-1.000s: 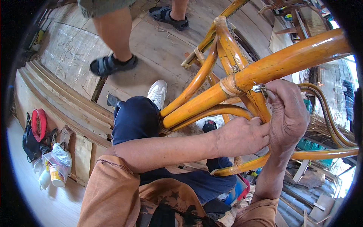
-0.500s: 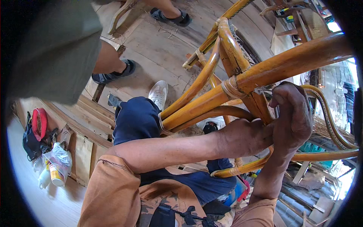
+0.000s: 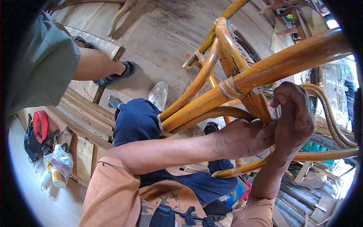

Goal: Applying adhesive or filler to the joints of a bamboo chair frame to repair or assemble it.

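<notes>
A varnished rattan furniture frame (image 3: 196, 107) rests across my knees, its poles meeting near my hands. Pale binding (image 3: 230, 87) wraps the thick pole just left of the joint. My left hand (image 3: 245, 138) reaches over from the left, closed at the underside of the joint beside a cracked upright piece. Right against it, my right hand (image 3: 294, 113) is bent over with its fingers curled. The two hands touch, and whatever their fingers pinch is hidden between them. A whitish frayed bit (image 3: 258, 90) shows at the joint beside my right fingers.
Another person's sandalled leg (image 3: 100, 68) stands at the left. Wooden slats (image 3: 81, 119), a red ring-shaped item (image 3: 40, 125) and a plastic bag with bottles (image 3: 60, 160) lie at lower left. A curved rattan piece (image 3: 325, 109) and stacked poles (image 3: 295, 200) are at right.
The other person has moved left, and the farther sandalled foot has left the top centre. My hands stay at the joint with only a very slight shift.
</notes>
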`<state>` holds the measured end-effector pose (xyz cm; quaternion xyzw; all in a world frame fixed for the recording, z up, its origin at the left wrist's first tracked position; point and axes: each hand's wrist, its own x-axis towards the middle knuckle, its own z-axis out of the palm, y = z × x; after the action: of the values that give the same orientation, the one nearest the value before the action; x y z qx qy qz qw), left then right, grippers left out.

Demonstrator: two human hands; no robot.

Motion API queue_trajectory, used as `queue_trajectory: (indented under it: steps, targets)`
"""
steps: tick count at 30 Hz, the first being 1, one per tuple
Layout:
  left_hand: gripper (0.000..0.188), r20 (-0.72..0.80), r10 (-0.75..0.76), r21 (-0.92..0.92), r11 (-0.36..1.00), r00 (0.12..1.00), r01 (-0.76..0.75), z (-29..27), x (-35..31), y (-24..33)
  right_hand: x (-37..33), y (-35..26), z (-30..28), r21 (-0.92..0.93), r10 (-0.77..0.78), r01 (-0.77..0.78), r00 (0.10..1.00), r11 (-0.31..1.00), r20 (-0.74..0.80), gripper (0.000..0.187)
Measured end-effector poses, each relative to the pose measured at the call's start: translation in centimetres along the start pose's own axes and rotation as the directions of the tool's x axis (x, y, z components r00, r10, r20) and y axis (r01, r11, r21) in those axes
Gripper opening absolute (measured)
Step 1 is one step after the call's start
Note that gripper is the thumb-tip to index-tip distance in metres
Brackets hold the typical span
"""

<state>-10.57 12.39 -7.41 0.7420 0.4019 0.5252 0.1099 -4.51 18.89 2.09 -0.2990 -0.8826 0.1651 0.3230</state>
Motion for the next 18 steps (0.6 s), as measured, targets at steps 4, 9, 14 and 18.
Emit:
queue_trajectory:
  steps: [4, 9, 14, 18]
  targets:
    - [0.034, -0.043, -0.003, 0.009, 1.0, 0.999, 0.003, 0.01, -0.14, 0.08, -0.07, 0.15, 0.04, 0.059, 0.02, -0.02, 1.0, 0.998, -0.011, 0.017]
    - [0.032, 0.017, -0.006, -0.022, 1.0, 1.0, 0.007, -0.17, -0.32, -0.08, -0.03, -0.25, 0.15, -0.098, -0.031, 0.037, 0.998, 0.994, 0.063, 0.016]
    - [0.033, -0.007, -0.021, -0.013, 1.0, 1.0, 0.021, -0.05, 0.05, 0.2, -0.21, -0.08, -0.24, 0.01, -0.005, 0.005, 1.0, 1.0, -0.009, 0.017]
    - [0.035, -0.023, 0.064, 0.001, 0.998, 0.998, -0.064, 0.48, -0.35, -0.39, 0.01, -0.5, 0.24, -0.067, -0.048, 0.052, 0.997, 0.996, 0.053, 0.017]
